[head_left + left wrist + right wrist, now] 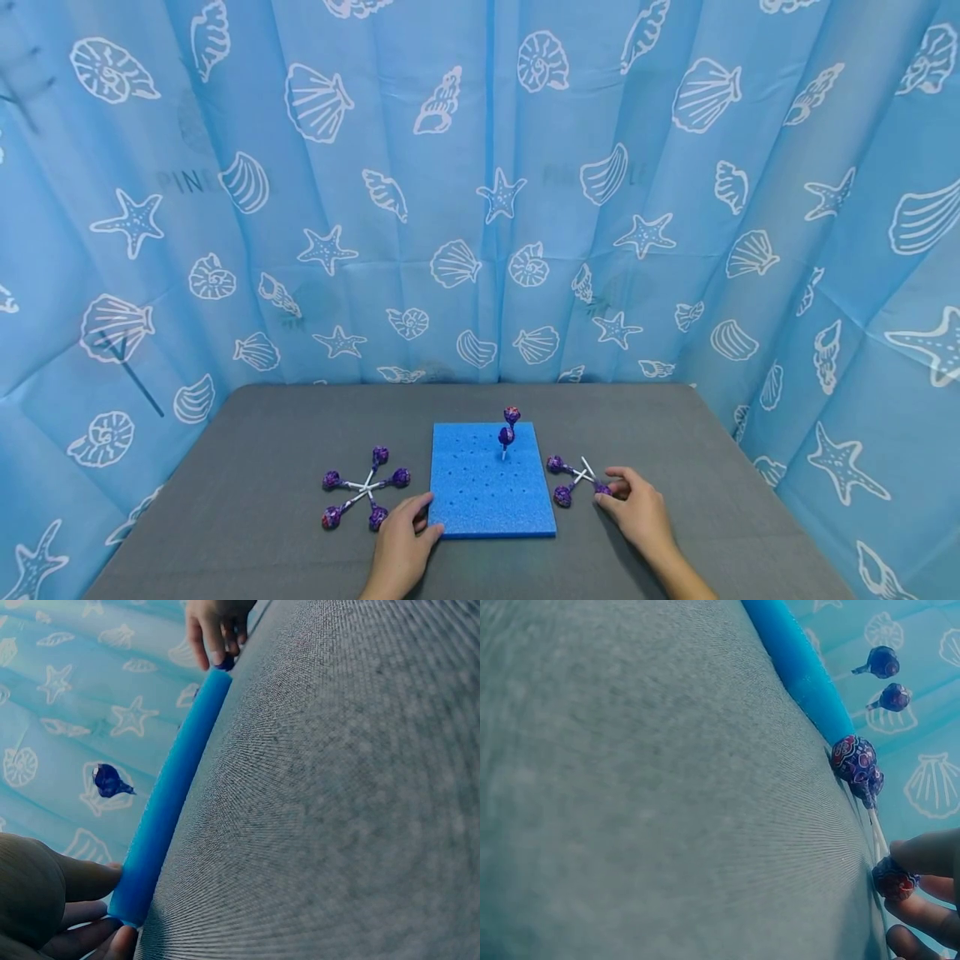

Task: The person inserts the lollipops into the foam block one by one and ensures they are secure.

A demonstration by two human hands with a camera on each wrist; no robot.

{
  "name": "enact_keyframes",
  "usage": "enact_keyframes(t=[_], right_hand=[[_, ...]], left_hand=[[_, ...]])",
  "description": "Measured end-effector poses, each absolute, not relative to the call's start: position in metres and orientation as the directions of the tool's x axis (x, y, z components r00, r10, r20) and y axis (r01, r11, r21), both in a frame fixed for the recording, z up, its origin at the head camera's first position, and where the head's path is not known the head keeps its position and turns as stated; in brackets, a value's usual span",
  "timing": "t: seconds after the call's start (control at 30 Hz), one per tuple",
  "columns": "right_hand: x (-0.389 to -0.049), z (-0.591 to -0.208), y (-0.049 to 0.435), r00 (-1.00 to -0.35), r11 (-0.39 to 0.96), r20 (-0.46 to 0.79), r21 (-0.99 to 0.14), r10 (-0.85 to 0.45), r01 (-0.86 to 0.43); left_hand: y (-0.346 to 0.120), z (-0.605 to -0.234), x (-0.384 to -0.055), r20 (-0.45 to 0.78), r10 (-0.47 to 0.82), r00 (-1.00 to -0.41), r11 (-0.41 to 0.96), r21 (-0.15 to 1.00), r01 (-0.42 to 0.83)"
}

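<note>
A square blue foam board (491, 500) with rows of small holes lies on the table. Two purple-wrapped lollipops (506, 436) stand upright at its back right. My left hand (403, 542) grips the board's front left corner, the thumb (90, 879) on one face and fingertips at the lower edge. To the right of the board, three lollipops lie with their white sticks crossed. My right hand (637, 508) pinches one of these lollipops (895, 879) by its wrapped head between thumb and fingers. The other two heads (853, 759) lie close to the board's right edge.
Left of the board, several more purple lollipops (378, 518) lie in a star, sticks crossing in the middle. The grey cloth-covered table (285, 433) ends at a blue curtain (420, 333) printed with shells and starfish.
</note>
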State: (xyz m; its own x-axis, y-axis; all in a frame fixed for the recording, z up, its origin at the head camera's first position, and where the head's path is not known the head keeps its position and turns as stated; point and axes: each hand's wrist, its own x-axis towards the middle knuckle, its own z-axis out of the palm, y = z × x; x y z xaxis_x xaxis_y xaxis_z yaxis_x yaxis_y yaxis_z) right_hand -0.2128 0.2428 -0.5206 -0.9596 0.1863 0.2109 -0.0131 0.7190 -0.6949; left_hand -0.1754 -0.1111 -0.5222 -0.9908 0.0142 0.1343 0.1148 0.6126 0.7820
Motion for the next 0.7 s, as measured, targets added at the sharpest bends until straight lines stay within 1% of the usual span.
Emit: enact_keyframes(t=[0.43,0.7], right_hand=[[-0.218,-0.518,0.245,-0.930,0.663,0.279,-0.746,0.238,-0.054],[-0.223,-0.509,0.240,-0.903,0.627,0.346,-0.770,0.253,-0.119]], left_hand=[[-0.112,-0.522,-0.175,0.130,0.018,-0.991,0.606,0.787,0.114],[-0.112,-0.522,-0.175,0.131,0.027,-0.991,0.604,0.788,0.121]])
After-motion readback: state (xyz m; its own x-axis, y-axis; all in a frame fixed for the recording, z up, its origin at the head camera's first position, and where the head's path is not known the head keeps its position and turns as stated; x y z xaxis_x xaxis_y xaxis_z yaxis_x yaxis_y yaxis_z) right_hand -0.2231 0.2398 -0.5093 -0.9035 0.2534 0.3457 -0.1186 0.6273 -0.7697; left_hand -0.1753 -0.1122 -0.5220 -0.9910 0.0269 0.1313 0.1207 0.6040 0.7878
